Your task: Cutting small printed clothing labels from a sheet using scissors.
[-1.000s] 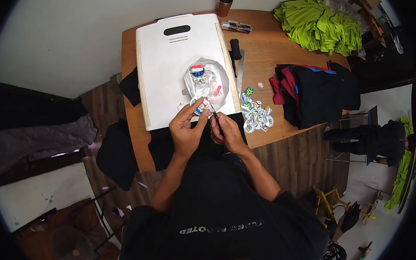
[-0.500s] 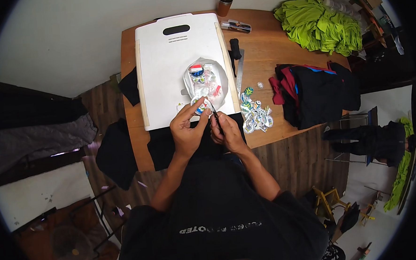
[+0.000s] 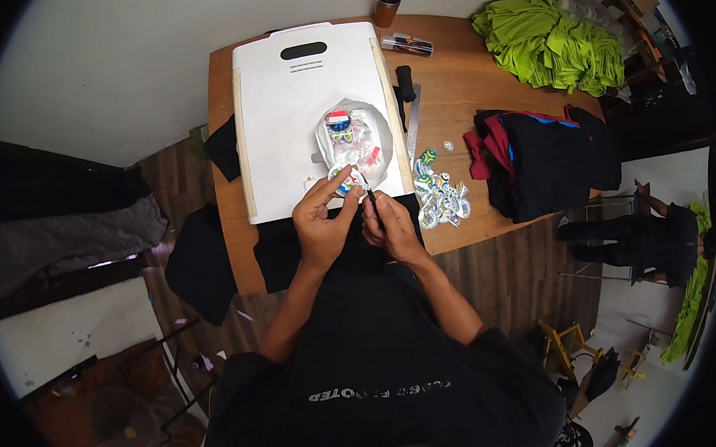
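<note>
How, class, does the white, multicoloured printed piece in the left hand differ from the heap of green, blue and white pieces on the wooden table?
The white, multicoloured printed piece is held in the left hand; the green, blue and white heap lies on the brown wooden table. The held piece looks single; the heap has many, overlapping. Both show coloured print on white.

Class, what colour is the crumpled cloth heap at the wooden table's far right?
The cloth heap is lime green, clearest in the head view.
</note>
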Motion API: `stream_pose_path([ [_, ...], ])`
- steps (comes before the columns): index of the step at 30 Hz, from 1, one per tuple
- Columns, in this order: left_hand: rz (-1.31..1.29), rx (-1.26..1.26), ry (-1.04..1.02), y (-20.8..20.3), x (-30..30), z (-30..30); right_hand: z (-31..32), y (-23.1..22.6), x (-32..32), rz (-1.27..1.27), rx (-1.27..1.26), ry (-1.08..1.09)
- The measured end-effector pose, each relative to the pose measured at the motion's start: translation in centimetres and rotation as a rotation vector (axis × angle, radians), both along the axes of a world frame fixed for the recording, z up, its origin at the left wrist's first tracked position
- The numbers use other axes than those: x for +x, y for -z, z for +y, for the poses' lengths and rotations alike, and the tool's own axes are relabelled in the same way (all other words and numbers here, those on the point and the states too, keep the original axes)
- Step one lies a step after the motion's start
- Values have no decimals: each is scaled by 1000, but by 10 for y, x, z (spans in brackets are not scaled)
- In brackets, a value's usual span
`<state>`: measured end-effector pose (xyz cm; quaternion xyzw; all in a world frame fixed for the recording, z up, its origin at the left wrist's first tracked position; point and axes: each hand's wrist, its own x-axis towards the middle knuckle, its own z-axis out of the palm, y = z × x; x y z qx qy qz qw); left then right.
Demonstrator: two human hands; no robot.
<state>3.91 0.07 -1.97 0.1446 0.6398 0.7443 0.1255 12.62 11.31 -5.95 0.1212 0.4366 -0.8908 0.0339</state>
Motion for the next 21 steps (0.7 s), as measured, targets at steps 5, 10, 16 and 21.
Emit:
stream_pose_path([
  [5, -22, 26, 0, 0, -4, 2, 5, -2, -4, -28, -37, 1],
  [10, -24, 27, 8, 2, -7, 2, 5, 0, -7, -9, -3, -23],
  [16, -48, 69, -4, 8, -10, 2, 5, -13, -16, 4, 16, 37],
  [21, -35, 174, -39, 20, -11, -1, 8, -14, -19, 19, 28, 39],
])
